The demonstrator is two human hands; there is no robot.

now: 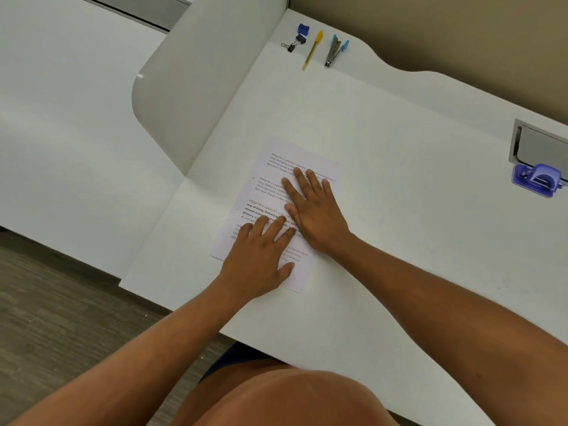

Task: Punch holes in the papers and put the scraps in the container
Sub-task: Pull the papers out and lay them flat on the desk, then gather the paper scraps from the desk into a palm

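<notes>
A printed white paper [270,176] lies flat near the middle of the white desk [399,179], turned at an angle. My left hand [261,256] rests palm down on its near part with fingers spread. My right hand [313,207] presses flat on its middle, fingers apart and pointing away from me. Neither hand grips anything. Two small punched holes show along the paper's left edge. A purple hole punch [536,179] sits far to the right, by the desk's right edge.
At the desk's far edge lie black binder clips [293,44], a blue sharpener [303,28], a yellow pen [313,50] and a blue-handled stapler [335,50]. A grey recessed hatch [541,146] lies behind the punch. A white partition [190,87] borders the desk's left.
</notes>
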